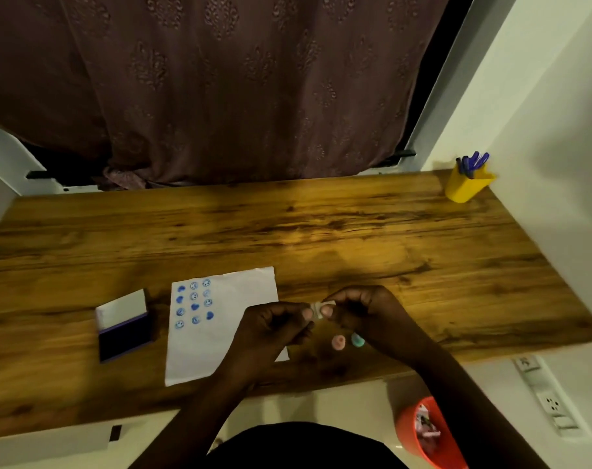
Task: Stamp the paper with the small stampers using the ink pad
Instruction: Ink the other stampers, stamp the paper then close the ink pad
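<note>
A wood-grain table (pixel 321 231) with a glossy, streaked brown surface fills the view, its near edge running straight across below the hands. On it lies a white sheet of paper (pixel 240 299), rectangular and slightly skewed, its near edge close to the table's front edge. The upper left part of the sheet carries three short columns of blue stamp marks (pixel 195 303): round smiley faces and solid hearts.

Just left of the paper, apart from it, sits the ink pad (pixel 125 336), a flat rectangular case with a dark ink surface and its pale lid (pixel 122 308) tilted up at the far side.

Both hands meet right of the paper's upper right area, above the table. The left hand (pixel 271 328) and the right hand (pixel 362 308) pinch one small pale stamper (pixel 319 309) between them, fingers (pixel 326 312) closed narrowly on it; its shape is blurred. Just below the hands, two more small round stampers rest on the table side by side: a pink stamper (pixel 338 342) and a teal stamper (pixel 357 340).

The far half of the table is bare wood, broad and open. In the far right corner against the white wall stands a yellow plastic pen holder (pixel 467 187) with blue pens (pixel 474 162). Behind the table hangs a brown patterned curtain (pixel 220 89). An orange bin (pixel 423 434) sits below the table's right end.
</note>
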The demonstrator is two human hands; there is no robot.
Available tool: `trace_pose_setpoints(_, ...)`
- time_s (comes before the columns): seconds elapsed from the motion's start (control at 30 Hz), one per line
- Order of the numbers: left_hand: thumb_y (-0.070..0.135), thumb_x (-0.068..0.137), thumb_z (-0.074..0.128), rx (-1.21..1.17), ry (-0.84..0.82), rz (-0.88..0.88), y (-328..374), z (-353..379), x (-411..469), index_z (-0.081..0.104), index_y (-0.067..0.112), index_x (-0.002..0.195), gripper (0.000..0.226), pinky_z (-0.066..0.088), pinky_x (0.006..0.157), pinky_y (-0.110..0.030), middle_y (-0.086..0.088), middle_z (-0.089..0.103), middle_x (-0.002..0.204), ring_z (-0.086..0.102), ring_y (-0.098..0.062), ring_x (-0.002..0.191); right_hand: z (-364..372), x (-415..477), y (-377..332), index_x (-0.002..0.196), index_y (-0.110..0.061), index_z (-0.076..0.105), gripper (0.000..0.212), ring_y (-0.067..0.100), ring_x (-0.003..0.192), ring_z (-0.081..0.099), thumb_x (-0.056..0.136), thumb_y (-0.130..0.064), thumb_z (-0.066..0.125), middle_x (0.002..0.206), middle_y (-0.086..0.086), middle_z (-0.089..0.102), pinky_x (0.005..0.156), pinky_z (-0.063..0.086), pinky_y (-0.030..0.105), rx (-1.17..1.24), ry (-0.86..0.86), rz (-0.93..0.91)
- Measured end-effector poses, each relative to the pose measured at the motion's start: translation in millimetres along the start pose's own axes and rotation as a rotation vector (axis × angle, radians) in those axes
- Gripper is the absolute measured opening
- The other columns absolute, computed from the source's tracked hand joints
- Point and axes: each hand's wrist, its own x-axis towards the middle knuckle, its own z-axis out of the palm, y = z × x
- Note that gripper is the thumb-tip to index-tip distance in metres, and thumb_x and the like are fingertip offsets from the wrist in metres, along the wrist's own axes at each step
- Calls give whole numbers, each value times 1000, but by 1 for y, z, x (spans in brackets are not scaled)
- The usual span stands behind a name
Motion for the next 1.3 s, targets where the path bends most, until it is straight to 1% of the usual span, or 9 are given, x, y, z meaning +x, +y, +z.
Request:
trace_pose_setpoints(0.17, 13, 97, 71, -63, 121, -78, -5, -2, 7, 80, 6, 101, 13, 66, 88, -44, -18, 83, 92, 79, -41, 92, -24, 15, 26, 97, -22, 77, 11, 6, 83, 71, 88, -26, 74, 94, -8, 78, 73, 55, 26, -648, 31, -103)
trace_pose_setpoints(0.37, 10, 96, 70, -94, 180, -93, -9, -12, -2, 81, 16, 95, 13, 67, 85, -40, -19, 82, 92, 80, -39, 91, -15, 27, 50, 95, -15, 67, 17, 28, 95, 67, 82, -26, 67, 99, 6, 73, 70, 44, 32, -939, -22, 35)
trace_pose_setpoints(0.53, 13, 96, 71, -106, 216, -94, -11, -16, -6, 85, 32, 87, 25, 67, 81, -35, -14, 83, 91, 82, -30, 87, -10, 37, 57, 97, -16, 66, 19, 29, 99, 66, 84, -30, 63, 103, 7, 72, 71, 41, 32, -1002, -51, 24)
trace_pose_setpoints(0.8, 15, 95, 74, -132, 243, -75, -18, -26, -6, 84, 17, 97, 10, 65, 75, -28, -15, 83, 92, 82, -32, 89, -6, 38, 54, 89, -16, 63, 16, 30, 95, 68, 80, -29, 64, 98, 7, 72, 64, 32, 27, -1038, -129, 57)
trace_pose_setpoints(0.87, 15, 94, 74, -136, 255, -76, -20, -30, -6, 83, 18, 97, 10, 65, 75, -28, -14, 84, 92, 82, -31, 88, -8, 39, 48, 96, -16, 66, 21, 28, 99, 68, 80, -30, 66, 103, 5, 73, 66, 36, 26, -1034, -131, 58)
trace_pose_setpoints(0.97, 16, 94, 75, -134, 280, -70, -21, -38, -6, 81, 15, 103, 11, 67, 76, -31, -12, 84, 93, 83, -29, 88, -12, 43, 33, 123, -18, 67, 45, 21, 113, 66, 81, -33, 71, 121, 1, 70, 86, 47, 26, -993, -102, 60)
trace_pose_setpoints(1.03, 16, 94, 75, -115, 304, -66, -21, -45, -6, 80, 12, 106, 14, 67, 80, -36, -12, 84, 93, 83, -29, 87, -9, 47, 17, 126, -19, 66, 49, 20, 112, 66, 80, -35, 71, 121, 0, 70, 92, 52, 28, -974, -92, 54)
trace_pose_setpoints(1.17, 11, 95, 74, -116, 354, -39, -22, -64, -8, 81, 15, 98, 10, 67, 76, -34, -13, 84, 91, 82, -30, 84, 15, 57, -13, 116, -20, 72, 34, 11, 95, 71, 83, -30, 71, 107, -4, 76, 81, 58, 27, -859, -34, -40)
trace_pose_setpoints(1.3, 12, 96, 72, -58, 436, -38, -25, -89, -13, 79, 23, 95, 12, 65, 66, -25, -5, 84, 90, 82, -26, 82, 55, 70, -32, 109, -22, 76, 22, 9, 92, 72, 89, -29, 70, 105, -7, 78, 81, 61, 31, -761, -13, -114)
